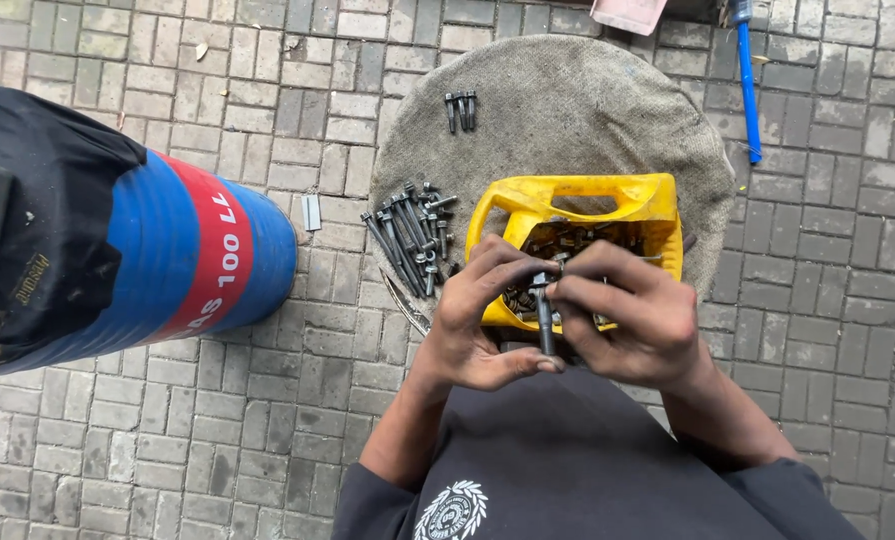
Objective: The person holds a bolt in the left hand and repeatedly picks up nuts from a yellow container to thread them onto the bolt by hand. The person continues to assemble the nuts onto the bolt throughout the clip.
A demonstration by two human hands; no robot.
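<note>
Gripping long bolt [544, 318] upright, both hands: left hand [477, 320] fingers pinch shank and tip, right hand [632, 320] fingers closed on head end. Held over yellow tub [647, 205] of hardware. Sorted bolts [412, 230] on round mat [567, 100], within reach.

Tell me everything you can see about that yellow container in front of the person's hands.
The yellow container looks like a plastic jug with one side cut away to make an open tray; a moulded handle opening shows along its far edge. It is scuffed and grimy, and holds a heap of dark metal bolts and small hardware. It sits on a round, worn, grey-brown cloth-covered surface, beside a loose pile of long bolts. The left hand and right hand, holding a single bolt, hide its near edge.
</note>
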